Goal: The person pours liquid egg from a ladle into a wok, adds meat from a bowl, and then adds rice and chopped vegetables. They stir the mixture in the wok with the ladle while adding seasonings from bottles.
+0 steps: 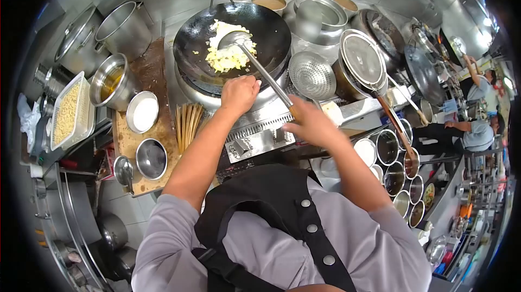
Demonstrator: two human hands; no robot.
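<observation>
A black wok (190, 48) sits on the stove, with yellow and white food (225, 59) in its middle. The bowl of a long metal ladle (260, 67) rests on that food. My right hand (312, 121) is closed round the ladle's wooden handle end, slightly blurred. At the wok's near edge, my left hand (240, 94) is closed, its fingers curled at the rim; a cloth or handle under them cannot be made out.
Right of the wok are a perforated strainer (312, 75) and a round mesh sieve (362, 59). Left stand a bundle of thin sticks (188, 124), a bowl of white powder (142, 112), metal pots and a basket of noodles (67, 112). Two people (478, 133) stand far right.
</observation>
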